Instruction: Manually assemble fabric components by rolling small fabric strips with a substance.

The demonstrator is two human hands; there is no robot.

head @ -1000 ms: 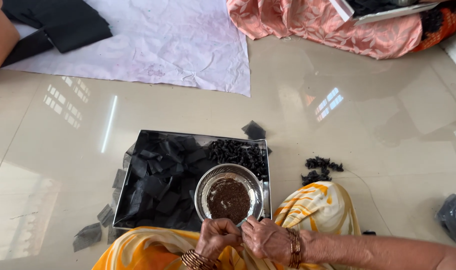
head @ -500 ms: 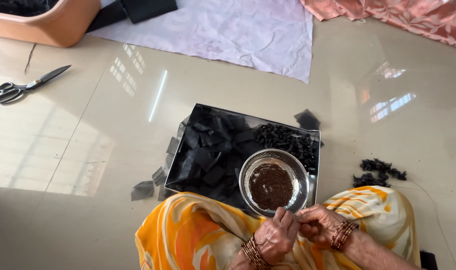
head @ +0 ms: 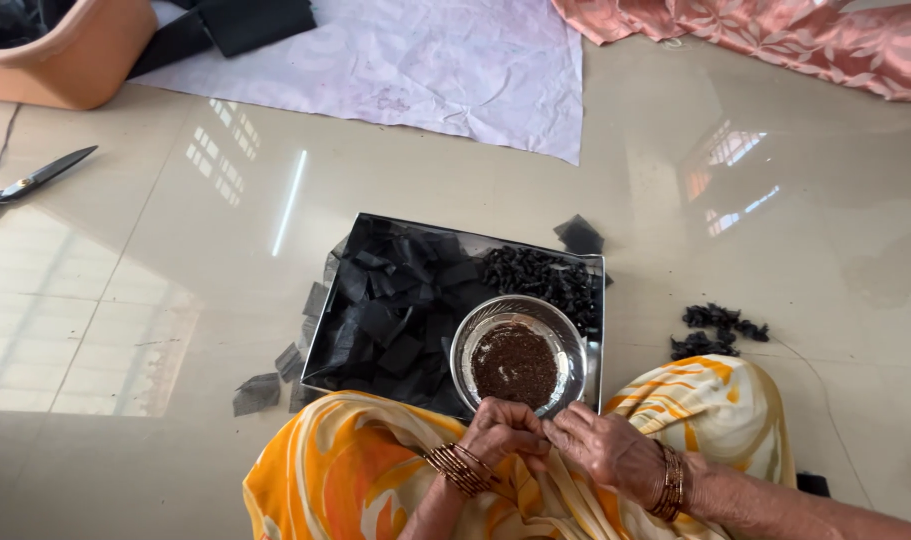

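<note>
Both hands meet at six o'clock of the steel bowl (head: 518, 350); left hand (head: 502, 432) and right hand (head: 607, 449) pinch together, perhaps on something tiny.

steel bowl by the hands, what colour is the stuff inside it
Dark brown, fine and grainy, filling the steel bowl; the head view shows it plainly.
</note>
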